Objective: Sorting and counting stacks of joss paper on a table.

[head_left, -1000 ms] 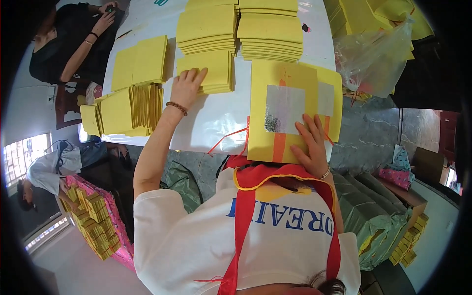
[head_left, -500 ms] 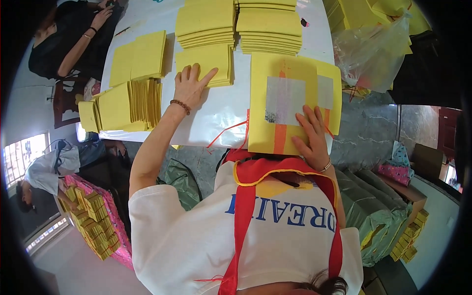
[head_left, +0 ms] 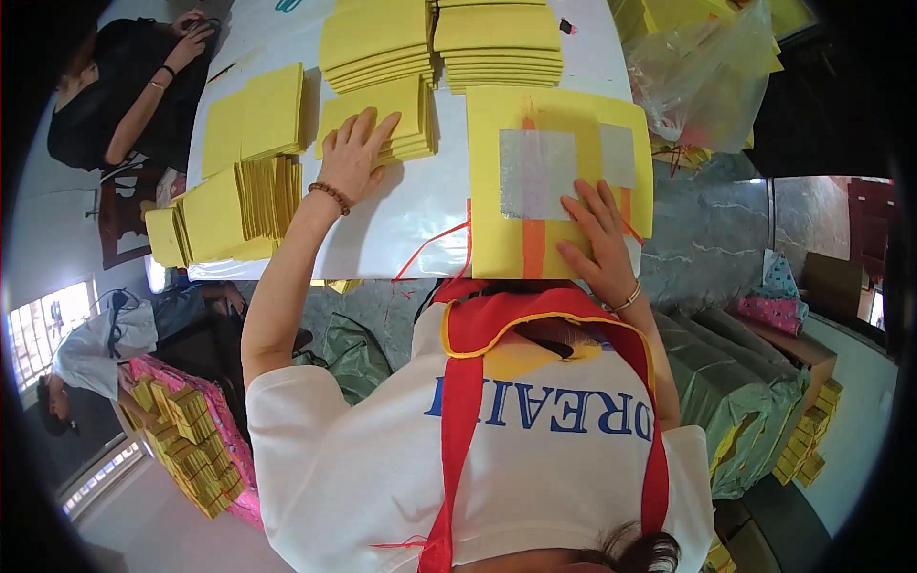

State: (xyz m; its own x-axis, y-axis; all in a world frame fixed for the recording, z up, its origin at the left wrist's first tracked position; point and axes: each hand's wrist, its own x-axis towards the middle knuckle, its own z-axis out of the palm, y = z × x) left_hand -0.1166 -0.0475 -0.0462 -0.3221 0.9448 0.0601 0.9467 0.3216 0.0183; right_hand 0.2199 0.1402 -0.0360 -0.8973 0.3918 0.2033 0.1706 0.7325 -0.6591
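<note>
Right grip flat, fingers spread, pressing yellow sheet, orange stripe running away from it, left grip released on yellow stack

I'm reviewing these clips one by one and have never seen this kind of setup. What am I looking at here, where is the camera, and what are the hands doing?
There is no machine here: a person works with two bare hands. The single picture comes from a wide fisheye camera worn on that person's head, looking down, so the edges bend and the white shirt and red strap fill the bottom.

The left hand lies flat on a small stack of yellow paper on the white table. The right hand presses flat on a large yellow sheet with silver squares and an orange stripe. Neither hand grips anything.

More yellow stacks lie farther back, and fanned piles sit at the left. A clear plastic bag lies at the right. Another person in black sits at the far left corner.
</note>
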